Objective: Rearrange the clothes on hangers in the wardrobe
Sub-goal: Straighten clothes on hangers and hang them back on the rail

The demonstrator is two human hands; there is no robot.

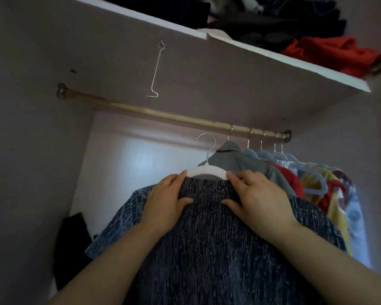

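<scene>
Left of the grip: a bare run of rail (141,112) sits up and left, with a loose wire hook (155,69) dangling from the shelf underside above it. There's a dark item (73,238) low in the corner, can't tell what.

Left hand (165,201) grasps the left shoulder of the knit top (207,249), fingers over the far edge, thumb on the near side by the neckline. Forearm comes up from below, wrist roughly straight.

Between the hands: white hanger (207,171) inside the top. Its metal hook (207,146) points up, free in the air, just below the rail and not on it.

Right hand (257,197) mirrors the left on the right shoulder, fingertips at the hanger end, grasping cloth and hanger together. So the top is in both hands, in front of the grey shirt (240,161), which is first in the row hung at the rail's right end.

Right of the grip: red, yellow and patterned clothes packed tight. Shelf (273,51) overhead with piled clothes.

Step, my read: hang it.
- Lift both hands evenly so the hook clears the rail.
- Land it on the bare part just left of the grey shirt's hook, then let go.
- Keep the hanger level. A tilt could slide the top off one shoulder.
- Mind the dangling wire if going further left.
</scene>
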